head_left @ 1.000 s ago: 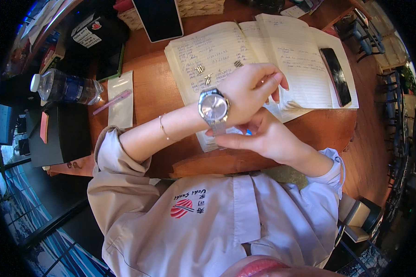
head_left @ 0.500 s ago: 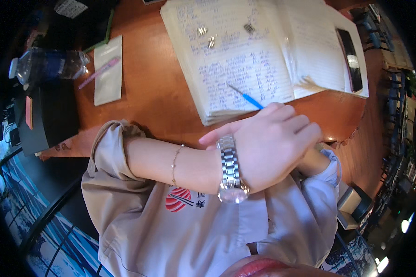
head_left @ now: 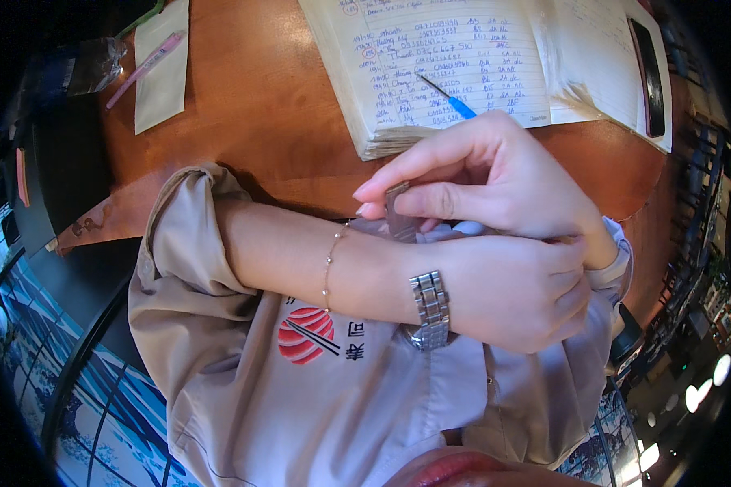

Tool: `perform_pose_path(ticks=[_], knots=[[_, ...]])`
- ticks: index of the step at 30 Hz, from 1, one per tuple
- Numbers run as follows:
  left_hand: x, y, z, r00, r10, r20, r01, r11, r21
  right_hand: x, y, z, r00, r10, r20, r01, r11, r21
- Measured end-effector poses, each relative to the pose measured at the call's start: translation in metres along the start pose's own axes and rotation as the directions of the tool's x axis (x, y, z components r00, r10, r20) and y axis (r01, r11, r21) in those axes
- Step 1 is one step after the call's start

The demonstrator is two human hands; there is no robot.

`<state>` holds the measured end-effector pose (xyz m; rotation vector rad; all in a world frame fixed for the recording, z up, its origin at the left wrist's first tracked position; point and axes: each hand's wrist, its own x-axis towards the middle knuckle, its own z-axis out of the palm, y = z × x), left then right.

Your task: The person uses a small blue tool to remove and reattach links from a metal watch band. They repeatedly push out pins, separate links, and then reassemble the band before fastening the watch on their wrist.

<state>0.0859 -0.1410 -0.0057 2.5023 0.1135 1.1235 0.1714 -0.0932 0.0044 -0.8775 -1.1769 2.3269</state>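
Observation:
My left hand [head_left: 524,296] is turned back up, its fingers curled under, and the palm is hidden. A silver metal-band wristwatch [head_left: 432,308] is on that wrist, its face mostly turned from view, and a thin beaded bracelet [head_left: 328,260] circles the forearm. Above it, my right hand [head_left: 503,174] pinches a small grey-brown ridged metal piece [head_left: 399,213] between thumb and fingers, at the forearm's far edge. Whether this piece belongs to the watch band I cannot tell. A blue-handled screwdriver [head_left: 451,99] points over the notebook; its handle disappears behind my right hand.
An open lined notebook [head_left: 430,36] with handwriting lies on the wooden table [head_left: 244,105], a dark phone [head_left: 646,77] on its right page. To the left are a white paper [head_left: 158,101], a pink pen [head_left: 144,71], a clear plastic bottle [head_left: 89,69] and a black folder [head_left: 65,146].
My right hand has come up from behind the left and now shows the metal piece. My left hand has shifted right and rolled. The view has tilted down, losing the small silver pieces on the notebook.

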Motion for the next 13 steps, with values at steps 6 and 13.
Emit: perform_pose_path(ticks=[6,13], knots=[[-0.005,0.003,0.002,0.999,0.027,0.028,-0.03,0.995,0.098,-0.008,-0.009,-0.003,0.983,-0.175,0.047,0.181,0.945,-0.274],[-0.007,0.017,-0.003,0.994,-0.044,0.101,0.032,0.993,0.115,-0.018,-0.021,0.003,0.993,-0.109,0.055,0.122,0.899,-0.42]])
